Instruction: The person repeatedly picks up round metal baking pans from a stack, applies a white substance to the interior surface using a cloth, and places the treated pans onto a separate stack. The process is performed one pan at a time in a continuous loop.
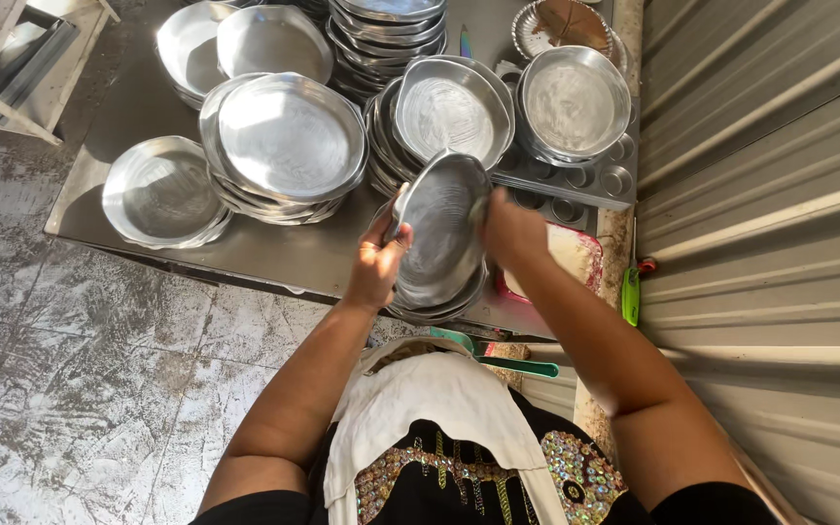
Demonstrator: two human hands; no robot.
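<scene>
Gripping a tilted metal plate (439,228) by its rim, the left hand (376,264) curls its fingers around the 9 o'clock edge, while the right hand (509,230) presses closed against the 3 o'clock edge. The plate hangs just above a short stack of plates (439,306) at the desk's (284,255) near edge. Taller plate stacks (289,141) crowd the desk toward 12 o'clock, and a muffin tray (585,180) lies at 2 o'clock.

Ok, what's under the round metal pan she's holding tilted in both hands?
Under the tilted round metal pan sits a stack of similar metal pans, only rims showing. How many are stacked is hidden.
</scene>
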